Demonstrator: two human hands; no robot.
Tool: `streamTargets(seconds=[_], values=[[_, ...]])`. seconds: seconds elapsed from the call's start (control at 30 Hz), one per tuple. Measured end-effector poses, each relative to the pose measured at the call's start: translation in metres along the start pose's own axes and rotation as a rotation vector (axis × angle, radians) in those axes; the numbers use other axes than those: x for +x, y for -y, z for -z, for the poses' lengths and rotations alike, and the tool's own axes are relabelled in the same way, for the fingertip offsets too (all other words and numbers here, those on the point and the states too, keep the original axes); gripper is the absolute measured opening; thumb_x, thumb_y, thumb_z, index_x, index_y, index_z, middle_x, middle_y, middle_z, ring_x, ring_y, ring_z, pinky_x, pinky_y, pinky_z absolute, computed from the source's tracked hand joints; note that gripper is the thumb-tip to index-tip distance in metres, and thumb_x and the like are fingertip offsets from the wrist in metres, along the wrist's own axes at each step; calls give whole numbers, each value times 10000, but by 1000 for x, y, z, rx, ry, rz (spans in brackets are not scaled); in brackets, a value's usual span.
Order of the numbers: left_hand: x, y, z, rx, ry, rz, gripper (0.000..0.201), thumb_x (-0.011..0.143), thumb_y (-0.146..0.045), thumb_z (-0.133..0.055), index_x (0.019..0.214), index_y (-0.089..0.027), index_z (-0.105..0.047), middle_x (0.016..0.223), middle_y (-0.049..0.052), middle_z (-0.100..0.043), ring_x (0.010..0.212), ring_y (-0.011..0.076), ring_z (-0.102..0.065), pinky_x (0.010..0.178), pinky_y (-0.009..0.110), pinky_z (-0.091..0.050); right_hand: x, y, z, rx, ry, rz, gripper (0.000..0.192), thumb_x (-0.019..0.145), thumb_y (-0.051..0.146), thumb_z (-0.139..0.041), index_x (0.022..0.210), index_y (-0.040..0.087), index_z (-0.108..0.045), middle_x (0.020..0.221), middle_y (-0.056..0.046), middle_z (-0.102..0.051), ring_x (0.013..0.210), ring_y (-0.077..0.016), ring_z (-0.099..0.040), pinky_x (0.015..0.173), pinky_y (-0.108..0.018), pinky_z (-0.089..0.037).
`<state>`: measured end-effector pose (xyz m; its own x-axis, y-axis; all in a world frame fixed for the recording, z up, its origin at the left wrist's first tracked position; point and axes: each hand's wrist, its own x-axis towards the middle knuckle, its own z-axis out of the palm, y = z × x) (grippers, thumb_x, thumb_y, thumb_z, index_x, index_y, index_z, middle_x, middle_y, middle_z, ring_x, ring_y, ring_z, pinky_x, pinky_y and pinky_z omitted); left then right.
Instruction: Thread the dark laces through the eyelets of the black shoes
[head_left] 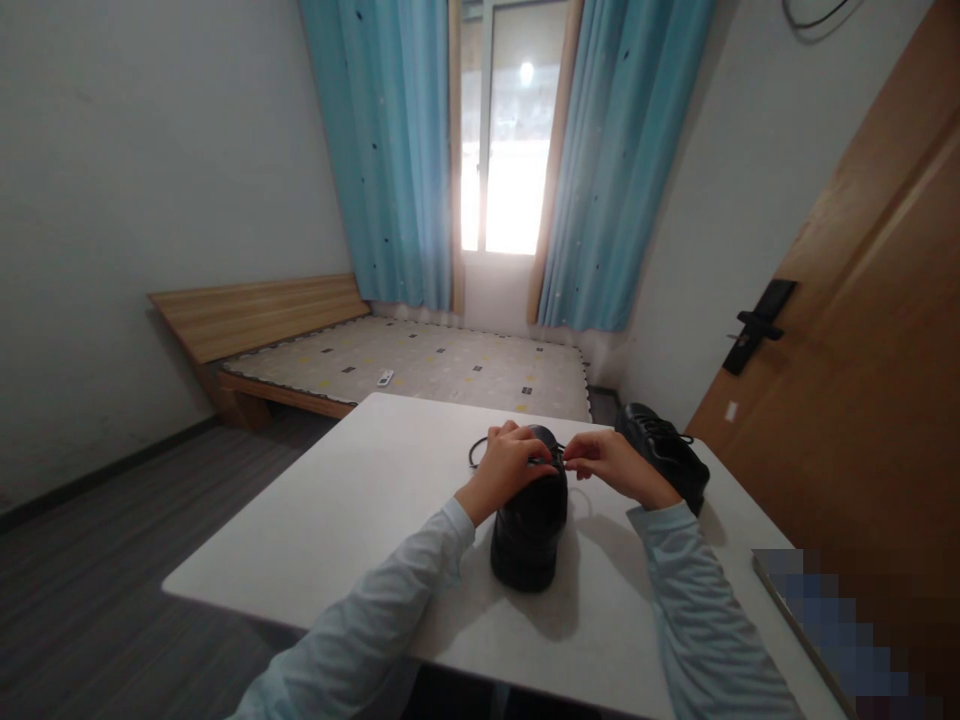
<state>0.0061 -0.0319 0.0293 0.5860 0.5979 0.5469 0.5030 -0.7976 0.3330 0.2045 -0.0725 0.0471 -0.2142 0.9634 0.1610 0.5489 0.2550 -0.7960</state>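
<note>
A black lace-up shoe [529,545] stands on the white table with its heel towards me. My left hand [510,458] lies over the shoe's opening, fingers curled in at the laces; its exact grip is partly hidden. One loop of black shoelace [472,453] sticks out to the left of that hand. On the shoe's right side, my right hand [604,462] pinches the shoelace between thumb and fingertips. Both thumbs come close together above the laces. A second black shoe [675,455], also laced, sits to the right beyond my right wrist.
The white table [300,540] spans the space before me. Behind it is a low bed [420,355] with a small white remote [385,378] on it. Blue curtains [405,150] flank a bright window [517,150]. At right stands a wooden door [862,330] with a black handle [760,325].
</note>
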Motion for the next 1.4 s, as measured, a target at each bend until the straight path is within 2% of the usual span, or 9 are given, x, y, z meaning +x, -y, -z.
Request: streamTargets(seconds=[0.2, 0.37, 0.47, 0.6, 0.73, 0.87, 1.03, 1.3, 1.4], values=[[2, -4, -2, 51, 62, -32, 134, 758, -354, -653, 859, -287, -709, 902, 22, -638, 900, 209, -481, 766, 352, -309, -1, -2, 1, 37, 28, -22, 150, 677, 263, -667, 749, 138, -629, 595, -19, -636, 527, -135, -614, 513, -241, -490], [0, -5, -1, 39, 43, -27, 96, 786, -306, -620, 834, -258, -687, 925, 13, -642, 919, 207, -486, 789, 358, -308, -2, 3, -2, -21, -62, -51, 194, 755, 320, -589, 844, 148, -582, 612, -15, -630, 489, -140, -611, 466, -239, -474], [-1, -4, 0, 11, 29, -9, 81, 783, -299, -619, 825, -250, -669, 926, 1, -646, 918, 199, -497, 801, 357, -312, 0, 2, -5, -186, -140, -33, 211, 772, 274, -562, 933, 142, -594, 593, -13, -632, 523, -150, -619, 513, -243, -467], [-1, -4, 1, -28, -1, 23, 71, 786, -282, -610, 820, -227, -640, 895, -2, -652, 915, 185, -519, 815, 346, -325, 5, 1, -12, -550, -292, -31, 281, 747, 200, -578, 1014, 146, -648, 639, -30, -652, 594, -168, -607, 588, -258, -421], [1, -6, 9, -120, -28, 67, 91, 810, -282, -572, 811, -203, -615, 856, 9, -658, 883, 173, -547, 821, 331, -358, 5, 5, -12, -675, -361, -36, 160, 774, 261, -579, 840, 194, -707, 636, -28, -642, 604, -163, -584, 587, -257, -373], [3, -3, 19, -300, -99, 119, 133, 825, -298, -536, 807, -183, -600, 834, 16, -655, 834, 161, -570, 784, 296, -412, 1, 11, -4, -602, -382, 38, 238, 782, 364, -584, 692, 171, -692, 658, -44, -604, 589, -147, -547, 558, -253, -360], [2, 8, 25, -446, -156, 183, 180, 826, -326, -514, 805, -171, -603, 814, 13, -651, 783, 144, -584, 754, 271, -439, -4, 8, 4, -379, -232, 46, 263, 736, 395, -620, 624, 157, -633, 605, -26, -596, 544, -129, -511, 511, -239, -371], [5, 21, 29, -748, -195, 222, 231, 819, -367, -525, 798, -145, -582, 837, 50, -677, 819, 159, -612, 783, 288, -453, -8, 12, 0, -235, 61, -76, 248, 757, 353, -560, 593, 176, -504, 512, 21, -534, 449, -106, -514, 427, -211, -350], [5, 20, 34, -878, -203, 256, 218, 801, -354, -544, 789, -138, -565, 841, 57, -680, 812, 158, -619, 781, 290, -457, -8, 12, -2, -213, 71, -80, 170, 747, 299, -554, 640, 171, -520, 557, 11, -559, 470, -105, -532, 433, -207, -368]])
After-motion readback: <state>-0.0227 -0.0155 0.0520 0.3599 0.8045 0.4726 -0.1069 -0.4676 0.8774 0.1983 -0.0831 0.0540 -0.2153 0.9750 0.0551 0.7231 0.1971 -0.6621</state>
